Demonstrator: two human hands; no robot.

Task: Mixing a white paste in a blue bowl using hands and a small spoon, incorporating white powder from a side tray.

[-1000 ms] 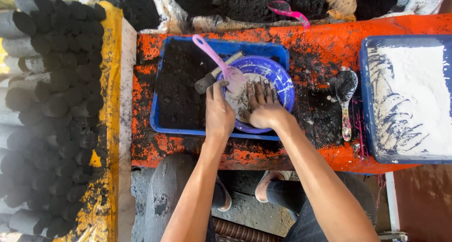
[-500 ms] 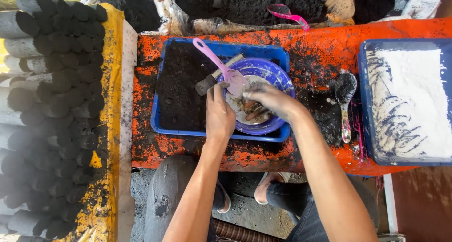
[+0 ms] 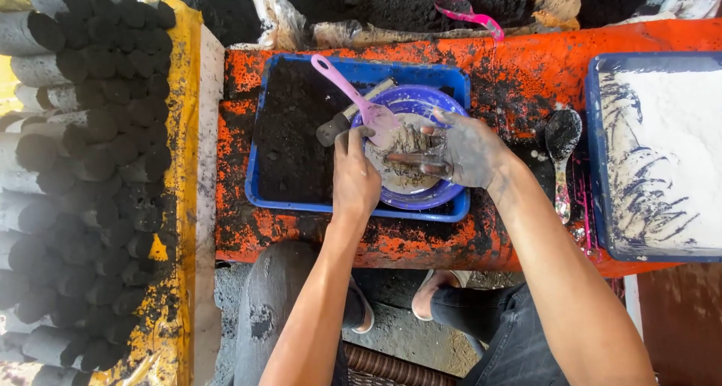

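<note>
Bowl look: purple-blue round bowl, shallow, rim smeared w/ grey; inside was a wet grey-brown lump of mix, rough and sticky.
Bowl place: it sat in the right end of the blue tray, on the orange bench; the rest of the tray was filled w/ black powder.
Scoop look: pink plastic scoop, thin handle, wider blade dirty w/ grey paste.
Scoop axis: long axis ran diagonal; handle end pointed to the upper left over the black powder, blade end pointed down-right into the bowl, resting at the bowl's left rim.
Left hand: left hand lay at the left rim of the bowl, fingers bent down and close together, tips on the mix just beside the scoop blade; if they gripped anything I cannot tell.
Right hand: right hand was over the bowl, coated w/ grey paste, fingers spread and stretched to the left, touching the mix; it was open, not closed on anything.
Dark handle: a dark tool handle stuck out under the scoop, pointing lower left.
Around: black spoon on the bench right of the tray; tray w/ white powder at far right; stacked black cylinders at left; second pink scoop at top.
</note>
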